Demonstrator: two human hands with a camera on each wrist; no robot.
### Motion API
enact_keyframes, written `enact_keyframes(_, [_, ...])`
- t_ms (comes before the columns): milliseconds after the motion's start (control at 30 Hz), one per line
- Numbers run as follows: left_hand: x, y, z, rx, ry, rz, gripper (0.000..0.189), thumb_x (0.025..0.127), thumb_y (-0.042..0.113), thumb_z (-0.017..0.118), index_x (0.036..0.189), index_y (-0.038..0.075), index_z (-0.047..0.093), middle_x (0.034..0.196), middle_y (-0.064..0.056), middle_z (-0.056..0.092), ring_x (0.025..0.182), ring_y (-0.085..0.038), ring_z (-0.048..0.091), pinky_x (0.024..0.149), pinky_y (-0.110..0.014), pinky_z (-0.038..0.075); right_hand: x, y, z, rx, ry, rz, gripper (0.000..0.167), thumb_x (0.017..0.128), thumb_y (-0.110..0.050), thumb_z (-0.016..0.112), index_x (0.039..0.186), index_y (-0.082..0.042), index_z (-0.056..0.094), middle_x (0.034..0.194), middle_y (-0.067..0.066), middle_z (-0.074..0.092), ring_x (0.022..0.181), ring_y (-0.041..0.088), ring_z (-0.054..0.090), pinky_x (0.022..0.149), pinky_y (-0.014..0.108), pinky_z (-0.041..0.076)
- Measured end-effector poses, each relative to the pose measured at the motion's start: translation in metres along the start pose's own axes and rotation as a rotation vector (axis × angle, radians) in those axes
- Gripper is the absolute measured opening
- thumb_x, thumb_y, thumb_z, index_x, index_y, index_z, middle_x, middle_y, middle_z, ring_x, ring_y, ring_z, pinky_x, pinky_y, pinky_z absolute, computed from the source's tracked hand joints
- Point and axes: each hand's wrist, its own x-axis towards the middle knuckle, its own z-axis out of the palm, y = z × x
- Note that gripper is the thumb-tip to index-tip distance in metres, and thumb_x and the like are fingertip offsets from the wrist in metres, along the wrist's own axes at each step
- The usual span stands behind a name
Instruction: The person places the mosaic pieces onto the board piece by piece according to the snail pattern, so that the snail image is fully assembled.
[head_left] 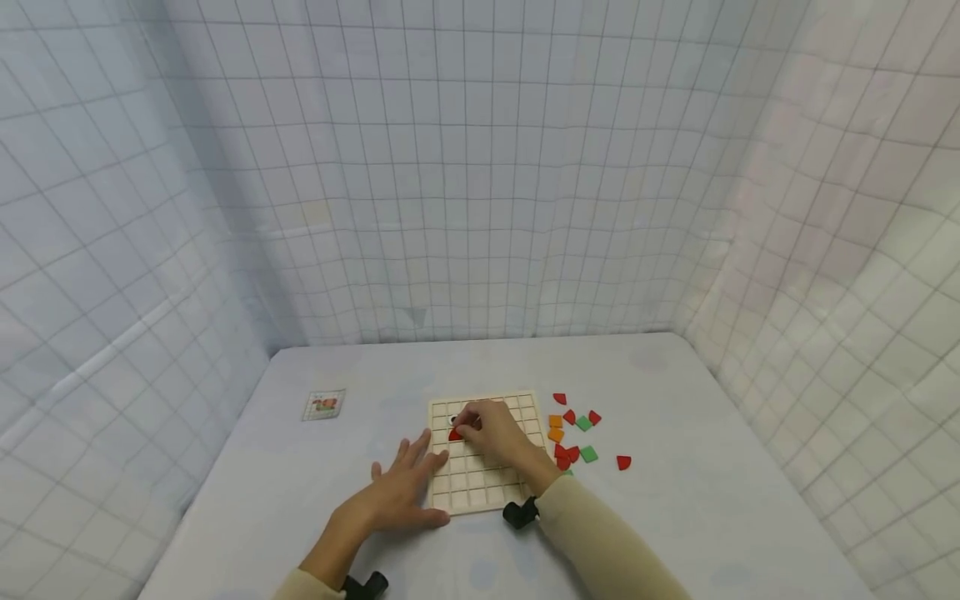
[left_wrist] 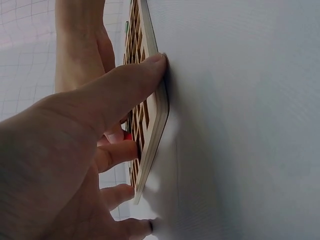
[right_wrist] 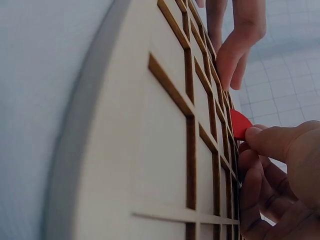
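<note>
A square wooden grid board (head_left: 467, 481) lies flat on the table, its cells divided by thin raised strips. My left hand (head_left: 401, 496) is spread at the board's left side, with the thumb on its front left corner and some fingertips on its left edge. My right hand (head_left: 491, 429) is over the upper left cells and pinches a red quarter-circle tile (right_wrist: 240, 123) between thumb and finger. The tile stands tilted against the grid. Beside those fingers a small black-and-white round mark (head_left: 453, 421) shows, partly hidden by the hand.
Right of the board lie several loose red quarter-circle tiles (head_left: 624, 462), orange tiles (head_left: 556, 422) and green square tiles (head_left: 588, 454). A small picture card (head_left: 324, 405) lies at the far left of the white table (head_left: 675, 533). Grid-patterned white sheets (head_left: 480, 208) enclose the back and sides.
</note>
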Motion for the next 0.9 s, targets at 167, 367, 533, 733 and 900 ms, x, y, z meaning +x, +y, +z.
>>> enact_keyframes(167, [0.003,-0.001,0.002,0.052,0.02,-0.021,0.104,0.092,0.056,0.098,0.175,0.013,0.053,0.194,-0.023,0.024,0.174,-0.069,0.022,0.115,-0.106,0.024,0.001,-0.002,0.002,-0.036,-0.004,0.007,0.01,0.112,-0.011,0.078,0.115,-0.014,0.088,0.113,0.001,0.085,0.095,0.006,0.071,0.088,0.025,0.062])
enact_keyframes(367, [0.007,0.002,0.003,0.104,0.053,-0.023,0.103,0.088,0.063,0.098,0.17,0.014,0.058,0.19,-0.024,0.034,0.169,-0.072,0.032,0.113,-0.105,0.031,0.001,-0.002,0.002,-0.056,0.01,0.011,0.01,0.111,-0.012,0.08,0.112,-0.015,0.09,0.109,0.0,0.085,0.093,0.007,0.07,0.086,0.025,0.061])
enact_keyframes(533, [0.008,0.006,0.003,0.135,0.062,-0.03,0.1,0.086,0.064,0.098,0.166,0.014,0.062,0.187,-0.025,0.04,0.165,-0.072,0.039,0.111,-0.103,0.036,0.001,-0.001,0.001,-0.079,0.012,-0.008,0.01,0.109,-0.01,0.082,0.108,-0.014,0.091,0.107,0.001,0.082,0.092,0.008,0.07,0.083,0.024,0.061])
enact_keyframes(733, [0.006,0.009,0.002,0.141,0.067,-0.023,0.098,0.087,0.063,0.098,0.165,0.014,0.063,0.186,-0.025,0.042,0.164,-0.072,0.041,0.11,-0.103,0.037,0.001,-0.002,0.001,-0.124,0.025,-0.044,0.008,0.108,-0.01,0.084,0.108,-0.012,0.092,0.105,0.003,0.079,0.092,0.008,0.069,0.082,0.024,0.061])
enact_keyframes(900, [0.006,0.008,0.0,0.147,0.067,-0.017,0.099,0.088,0.063,0.097,0.166,0.013,0.062,0.186,-0.026,0.041,0.163,-0.073,0.041,0.112,-0.101,0.038,0.001,-0.003,0.002,-0.146,0.026,-0.058,0.009,0.107,-0.01,0.085,0.109,-0.011,0.094,0.105,0.003,0.08,0.09,0.005,0.064,0.08,0.023,0.058])
